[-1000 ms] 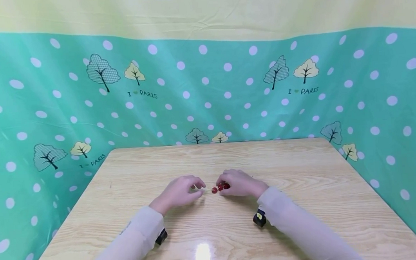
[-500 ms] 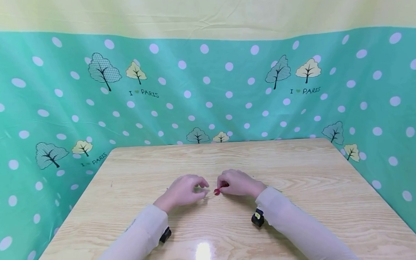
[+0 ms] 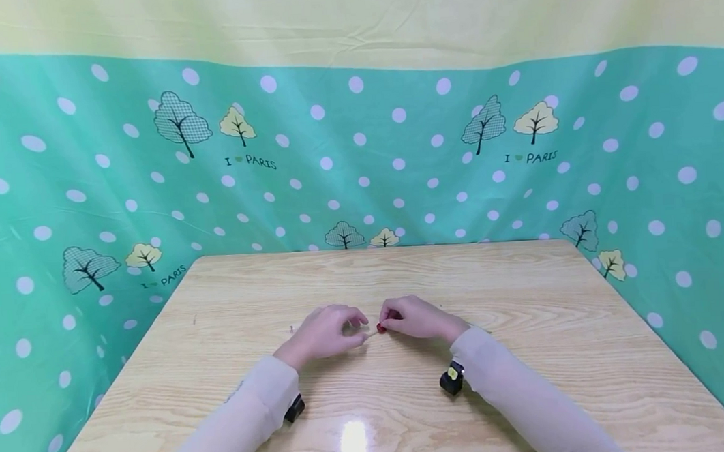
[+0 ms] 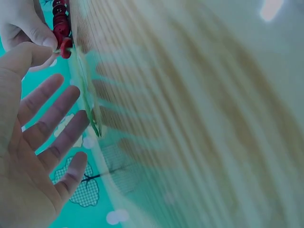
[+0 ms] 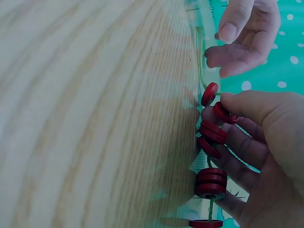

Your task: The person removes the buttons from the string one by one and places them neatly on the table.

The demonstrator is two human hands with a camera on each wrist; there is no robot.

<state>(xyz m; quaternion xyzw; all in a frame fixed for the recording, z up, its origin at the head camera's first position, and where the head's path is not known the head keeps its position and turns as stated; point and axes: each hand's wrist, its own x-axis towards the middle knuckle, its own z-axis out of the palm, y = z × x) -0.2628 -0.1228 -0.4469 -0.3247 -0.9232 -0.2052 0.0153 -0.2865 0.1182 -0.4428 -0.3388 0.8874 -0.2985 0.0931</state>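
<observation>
Red disc beads (image 5: 212, 182) hang in a row along a thin pale-green cord (image 5: 200, 52). My right hand (image 3: 419, 317) pinches a red bead (image 5: 223, 114) at its thumb tip, with several more beads lying along its fingers in the right wrist view. One bead (image 5: 209, 94) sits just beyond that thumb, with cord on both sides of it. Close on the left, my left hand (image 3: 326, 331) has its fingers spread, and its thumb reaches to the cord beside the beads in the left wrist view. In the head view most beads are hidden behind my right hand.
Both hands work low over the middle of a pale wooden table (image 3: 493, 274). A green polka-dot cloth (image 3: 358, 151) hangs behind and at the sides. Each wrist carries a small black camera, one on the left (image 3: 294, 408) and one on the right (image 3: 451, 380).
My left hand has shifted right, towards the right hand. The right fingers have closed up on the beads, so fewer beads show in the head view than a second ago.
</observation>
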